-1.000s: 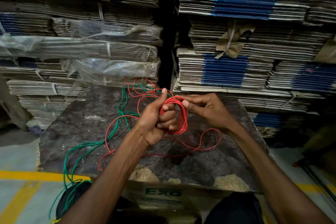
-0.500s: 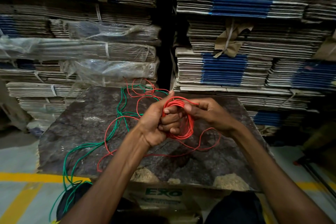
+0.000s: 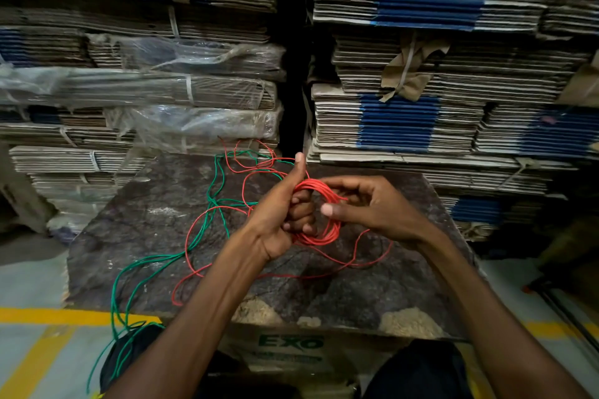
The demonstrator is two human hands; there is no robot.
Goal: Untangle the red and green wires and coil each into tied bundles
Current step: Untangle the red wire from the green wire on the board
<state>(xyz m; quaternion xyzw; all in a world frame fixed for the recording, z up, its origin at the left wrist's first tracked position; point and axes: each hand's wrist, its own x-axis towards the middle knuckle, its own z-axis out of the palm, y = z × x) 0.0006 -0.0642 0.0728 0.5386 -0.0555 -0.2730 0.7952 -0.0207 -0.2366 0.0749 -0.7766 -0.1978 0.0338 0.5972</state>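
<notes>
I'm gripping the red coil (image 3: 319, 214) in my left hand (image 3: 278, 214), right hand (image 3: 369, 207) pinching its strand; I'm keeping turns snug, feeding slack evenly.

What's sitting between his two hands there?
In the head view, a red wire coil sits between them: the left hand grips it, and the right hand pinches a strand.

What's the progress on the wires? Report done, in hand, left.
Done: several red turns sit coiled as a red coil round the left hand.
In hand: the right hand pinches the strand at the coil; it is untied.
Left: loose red wire trails across the board, crossing the green wire, which lies uncoiled and hangs over the front edge.
</notes>
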